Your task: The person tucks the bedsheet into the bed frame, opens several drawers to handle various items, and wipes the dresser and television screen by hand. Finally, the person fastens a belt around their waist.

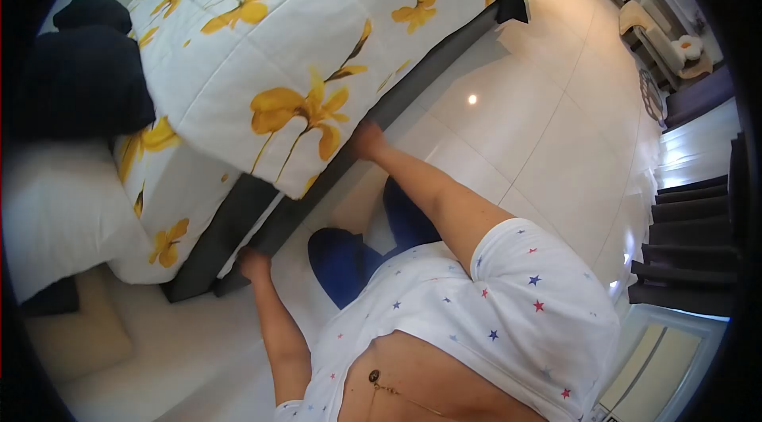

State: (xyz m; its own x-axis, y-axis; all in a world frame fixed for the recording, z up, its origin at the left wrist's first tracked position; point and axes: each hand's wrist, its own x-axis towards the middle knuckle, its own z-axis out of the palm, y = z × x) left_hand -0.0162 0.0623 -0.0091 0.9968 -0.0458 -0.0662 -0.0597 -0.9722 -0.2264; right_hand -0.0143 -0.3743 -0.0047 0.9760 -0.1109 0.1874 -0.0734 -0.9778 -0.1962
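Head view: both hands are down at the bed frame [262,212], under the overhanging floral quilt [302,49]. The left hand [254,263] sits at the frame's near corner, fingers tucked against the dark edge; the right hand [367,139] is further along the same rail, curled at the quilt's hem. Whether either one truly grips, I can't tell. Risks: fingers could get pinched between frame and mattress, the glossy floor [524,128] beside the frame could let feet slide, and the hanging quilt could snag and drag off the bed.
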